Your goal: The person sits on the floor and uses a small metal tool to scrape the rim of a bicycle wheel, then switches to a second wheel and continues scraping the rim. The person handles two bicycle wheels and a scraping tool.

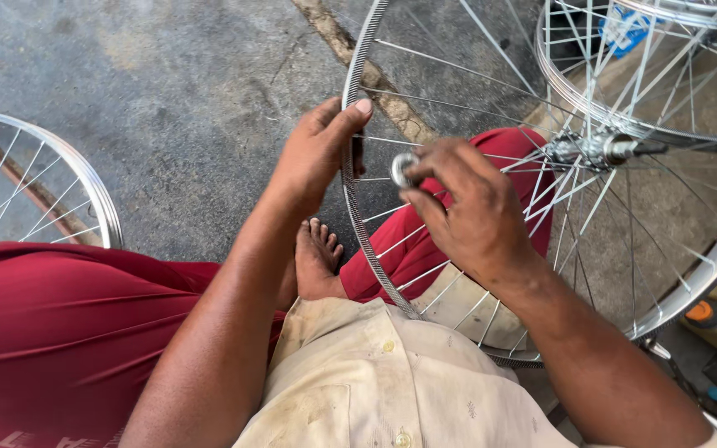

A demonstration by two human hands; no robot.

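Note:
A silver bicycle wheel stands before me, its rim (357, 217) curving down past my knee and its hub (592, 150) at the right. My left hand (319, 149) grips the rim at its left side, thumb on top. My right hand (468, 207) reaches in among the spokes (450, 105) and pinches a small round metal spoke tool (403, 169) close to the rim. My bare foot (317, 261) and red trousers (60, 323) lie beneath the wheel.
Another spoked wheel (85, 178) lies on the concrete floor at the left. A second wheel (616, 108) overlaps at the top right, with a blue object (624, 29) behind it. An orange-capped tool (704, 313) sits at the right edge.

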